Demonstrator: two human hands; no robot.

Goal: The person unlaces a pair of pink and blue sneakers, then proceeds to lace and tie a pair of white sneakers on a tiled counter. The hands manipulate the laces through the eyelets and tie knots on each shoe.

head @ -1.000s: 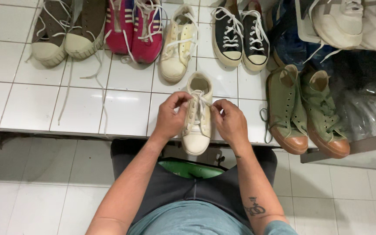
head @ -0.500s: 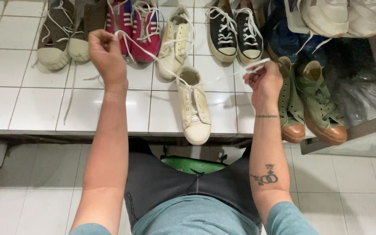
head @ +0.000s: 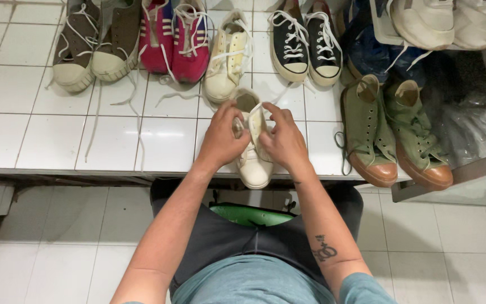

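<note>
A cream low sneaker (head: pixel 254 166) lies on the white tiled counter (head: pixel 113 143), toe toward me at the counter's front edge. My left hand (head: pixel 223 138) and my right hand (head: pixel 283 141) are both over its upper, fingers pinched on the white laces (head: pixel 252 115) near the tongue. Its matching cream sneaker (head: pixel 226 59) stands just behind it.
A row of shoes lines the back: a brown pair (head: pixel 94 45), a pink pair (head: pixel 175 39), a black pair (head: pixel 305 45), white shoes (head: pixel 445 22). An olive high-top pair (head: pixel 395 132) stands at right beside a clear plastic bag (head: pixel 468 129). Loose laces trail over the tiles.
Half a second ago my hands were spread wide, pulling the laces out to both sides. Now they have come back together over the cream sneaker.
</note>
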